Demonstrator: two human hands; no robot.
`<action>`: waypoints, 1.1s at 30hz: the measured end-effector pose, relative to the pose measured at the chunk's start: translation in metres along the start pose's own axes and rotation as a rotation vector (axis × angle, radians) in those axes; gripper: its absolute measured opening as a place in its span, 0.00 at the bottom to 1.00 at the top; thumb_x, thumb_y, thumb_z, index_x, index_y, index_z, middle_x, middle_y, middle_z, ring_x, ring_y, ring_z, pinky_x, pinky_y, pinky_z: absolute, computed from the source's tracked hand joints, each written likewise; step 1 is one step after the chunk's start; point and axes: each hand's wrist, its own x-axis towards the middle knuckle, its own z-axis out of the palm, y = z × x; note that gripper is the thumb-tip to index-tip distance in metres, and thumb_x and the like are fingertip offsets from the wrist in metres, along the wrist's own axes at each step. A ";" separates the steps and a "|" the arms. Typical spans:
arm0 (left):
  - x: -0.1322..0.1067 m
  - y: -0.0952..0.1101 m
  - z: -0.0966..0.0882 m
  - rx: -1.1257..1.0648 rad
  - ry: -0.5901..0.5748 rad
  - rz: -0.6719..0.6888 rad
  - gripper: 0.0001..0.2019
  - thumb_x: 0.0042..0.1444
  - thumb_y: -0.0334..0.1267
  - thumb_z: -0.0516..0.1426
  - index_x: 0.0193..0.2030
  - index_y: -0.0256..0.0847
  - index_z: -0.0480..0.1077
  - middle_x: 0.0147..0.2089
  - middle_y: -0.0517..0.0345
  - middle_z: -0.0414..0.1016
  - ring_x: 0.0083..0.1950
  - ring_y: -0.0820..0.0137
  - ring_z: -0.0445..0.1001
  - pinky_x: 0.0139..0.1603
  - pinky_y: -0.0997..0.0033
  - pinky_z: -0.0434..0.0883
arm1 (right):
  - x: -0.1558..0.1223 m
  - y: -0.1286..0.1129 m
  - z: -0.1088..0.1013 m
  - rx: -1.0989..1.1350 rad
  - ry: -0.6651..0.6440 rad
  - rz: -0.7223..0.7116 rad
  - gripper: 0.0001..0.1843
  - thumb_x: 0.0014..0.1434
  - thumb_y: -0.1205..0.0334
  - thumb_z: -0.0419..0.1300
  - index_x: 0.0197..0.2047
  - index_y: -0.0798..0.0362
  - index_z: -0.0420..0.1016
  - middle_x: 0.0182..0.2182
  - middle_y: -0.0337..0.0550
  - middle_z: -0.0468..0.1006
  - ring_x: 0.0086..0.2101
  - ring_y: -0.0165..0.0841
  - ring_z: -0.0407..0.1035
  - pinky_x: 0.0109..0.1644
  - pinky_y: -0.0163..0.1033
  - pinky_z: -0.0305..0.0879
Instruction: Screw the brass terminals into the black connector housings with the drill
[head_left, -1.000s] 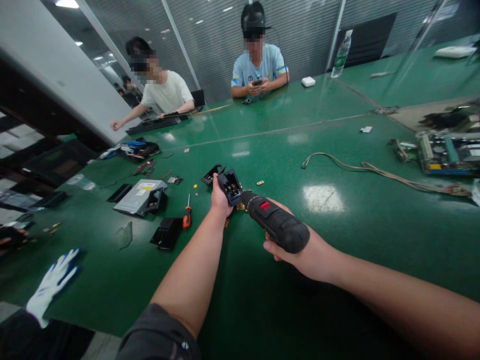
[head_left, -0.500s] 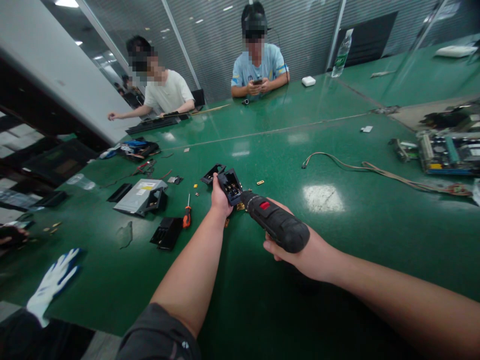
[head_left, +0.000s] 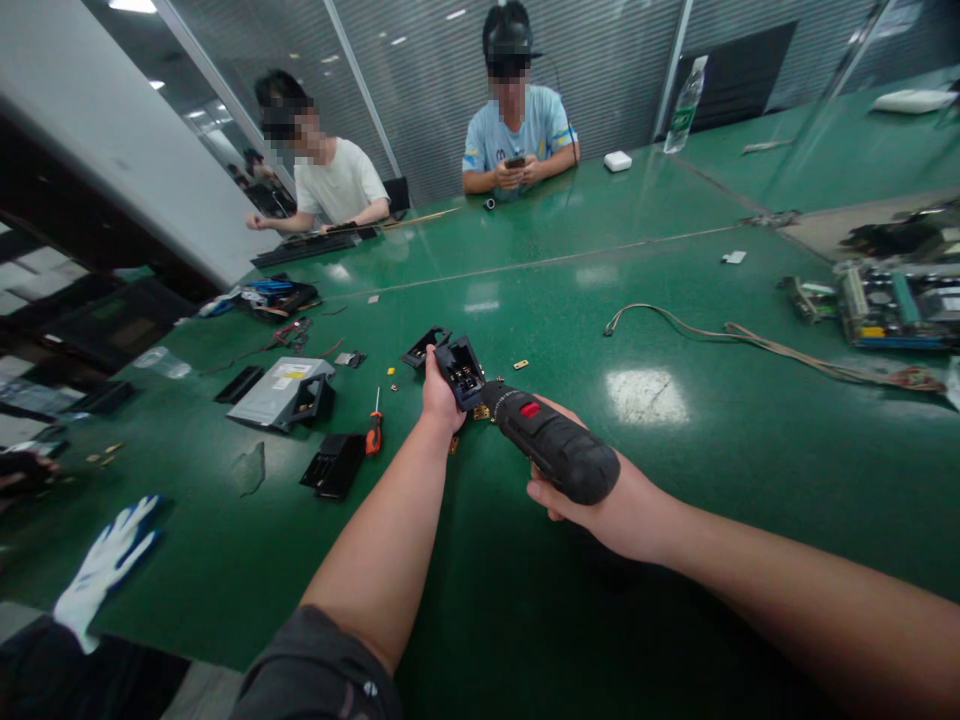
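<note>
My left hand (head_left: 439,398) is closed round a small black plastic part (head_left: 461,372) with metal contacts inside, held just above the green table (head_left: 675,330). My right hand (head_left: 592,505) grips a black electric screwdriver (head_left: 551,445) with a red switch. Its tip points into the black part. Small brass pieces (head_left: 481,412) lie on the table under the part.
An orange-handled screwdriver (head_left: 374,430), a grey optical drive (head_left: 279,392) and black plastic pieces (head_left: 334,465) lie to the left. A ribbon cable (head_left: 757,345) and a circuit board (head_left: 892,305) are at the right. Two people sit at the far side. A white glove (head_left: 105,565) lies near left.
My hands and the tool have stayed put. The person at the far left has drawn an outstretched arm back in.
</note>
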 end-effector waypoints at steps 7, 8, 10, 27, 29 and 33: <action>-0.004 0.001 0.002 0.003 0.015 -0.007 0.33 0.76 0.71 0.60 0.54 0.40 0.87 0.38 0.50 0.88 0.43 0.56 0.91 0.51 0.60 0.86 | 0.000 0.002 0.001 0.008 0.008 0.015 0.64 0.66 0.52 0.71 0.93 0.54 0.41 0.47 0.46 0.84 0.32 0.37 0.75 0.39 0.49 0.76; -0.004 0.001 0.002 0.005 0.018 -0.008 0.33 0.76 0.72 0.61 0.55 0.40 0.87 0.38 0.50 0.88 0.43 0.56 0.90 0.51 0.60 0.86 | 0.000 0.001 0.001 0.009 0.009 0.019 0.64 0.66 0.51 0.71 0.93 0.54 0.41 0.48 0.46 0.84 0.31 0.37 0.75 0.39 0.49 0.76; -0.004 0.002 0.002 0.007 0.024 -0.010 0.34 0.73 0.73 0.62 0.56 0.41 0.86 0.38 0.50 0.88 0.43 0.56 0.90 0.51 0.59 0.86 | 0.001 0.000 0.002 0.011 0.004 0.023 0.64 0.66 0.51 0.71 0.93 0.55 0.41 0.48 0.47 0.84 0.31 0.36 0.75 0.39 0.49 0.76; -0.001 0.000 0.000 0.018 -0.002 0.006 0.36 0.71 0.76 0.63 0.57 0.41 0.86 0.38 0.50 0.87 0.43 0.54 0.90 0.50 0.58 0.87 | 0.000 0.003 -0.001 0.027 0.013 0.010 0.61 0.68 0.54 0.73 0.93 0.52 0.45 0.47 0.46 0.86 0.31 0.36 0.76 0.38 0.48 0.78; -0.001 0.000 0.000 0.021 -0.005 0.004 0.36 0.71 0.76 0.62 0.57 0.41 0.86 0.37 0.50 0.87 0.43 0.54 0.90 0.49 0.58 0.87 | -0.001 0.004 -0.001 0.026 0.018 0.008 0.62 0.69 0.54 0.74 0.93 0.50 0.45 0.47 0.46 0.87 0.31 0.37 0.77 0.38 0.48 0.79; -0.001 0.000 0.000 0.011 -0.007 0.005 0.35 0.73 0.75 0.61 0.55 0.41 0.86 0.37 0.51 0.87 0.40 0.56 0.89 0.47 0.59 0.86 | 0.000 0.005 0.000 0.012 0.018 0.004 0.62 0.69 0.55 0.74 0.94 0.49 0.44 0.49 0.47 0.87 0.32 0.37 0.79 0.41 0.48 0.82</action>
